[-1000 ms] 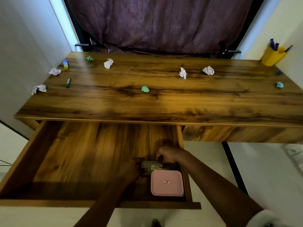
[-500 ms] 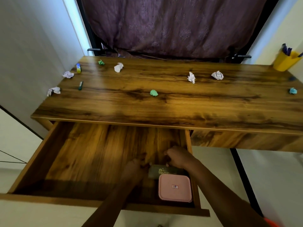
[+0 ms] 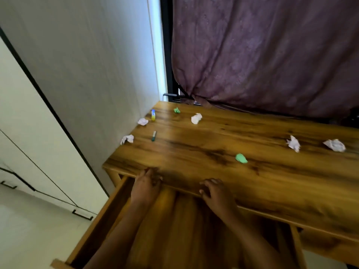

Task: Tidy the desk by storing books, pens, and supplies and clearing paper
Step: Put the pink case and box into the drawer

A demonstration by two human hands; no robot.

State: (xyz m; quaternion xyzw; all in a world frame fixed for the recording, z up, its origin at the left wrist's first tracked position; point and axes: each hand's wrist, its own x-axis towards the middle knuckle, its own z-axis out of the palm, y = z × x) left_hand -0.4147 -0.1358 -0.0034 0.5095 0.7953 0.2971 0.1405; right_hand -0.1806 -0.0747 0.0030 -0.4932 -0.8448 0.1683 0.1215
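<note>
- Left hand, empty, fingers pressed together, touches the wooden desk's front edge, centre frame.
- Right hand, empty, fingers loosely bent, rests on that edge.
- Open drawer lies below them, lower left.
- Crumpled paper balls, glue stick and marker dot the desktop.

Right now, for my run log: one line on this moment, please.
left hand: at desk edge, empty | right hand: at desk edge, empty | drawer: open | crumpled papers: on desk
</note>
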